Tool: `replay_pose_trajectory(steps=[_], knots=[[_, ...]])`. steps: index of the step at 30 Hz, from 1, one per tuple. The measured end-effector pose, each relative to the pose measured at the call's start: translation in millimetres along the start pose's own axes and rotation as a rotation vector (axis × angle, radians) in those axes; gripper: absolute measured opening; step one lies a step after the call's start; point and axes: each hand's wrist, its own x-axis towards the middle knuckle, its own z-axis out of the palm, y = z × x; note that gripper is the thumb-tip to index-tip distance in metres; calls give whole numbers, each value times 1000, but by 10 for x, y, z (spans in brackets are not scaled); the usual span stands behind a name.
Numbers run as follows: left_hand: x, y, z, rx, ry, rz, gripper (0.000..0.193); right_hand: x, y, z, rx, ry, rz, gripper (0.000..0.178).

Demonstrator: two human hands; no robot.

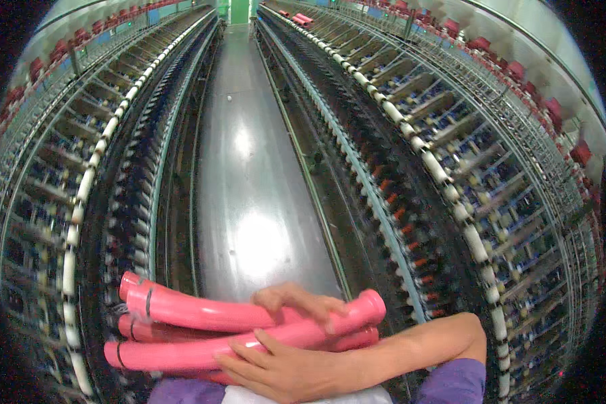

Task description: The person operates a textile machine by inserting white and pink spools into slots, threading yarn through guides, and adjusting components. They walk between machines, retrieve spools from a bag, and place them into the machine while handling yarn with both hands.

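Several glossy pink tubes (202, 313) lie crosswise in a stack against my body. Some have a thin black band near the left end, and one shows a wider rim at its right end. My right hand (283, 369) presses on the nearest tube, fingers curled over it and thumb on top. That forearm reaches in from the right. Around the far side of the stack, my left hand (299, 299) wraps its fingers over the tubes toward the right. The tubes hide my left forearm.
Long spinning machines run along both sides, with white rollers (476, 242) and rows of spindles (404, 229). Between them a shiny grey aisle floor (242, 182) leads to a green door (240, 12). More pink tubes (302, 19) lie on the right machine, far off.
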Motion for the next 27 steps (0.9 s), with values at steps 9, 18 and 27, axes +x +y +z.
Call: replay_pose_trajectory(steps=[9,18,27], knots=[[605,1346,-2983,135,-316,56,55,-1509,3728,-552,-93,376,1287,24],[1396,2965,-5014,311,-92,153,56,-193,8264,1150,-68,-95,894,32],[2499,4437,-7743,354,36,252,51,1152,11522,2597,-124,-429,583,28]])
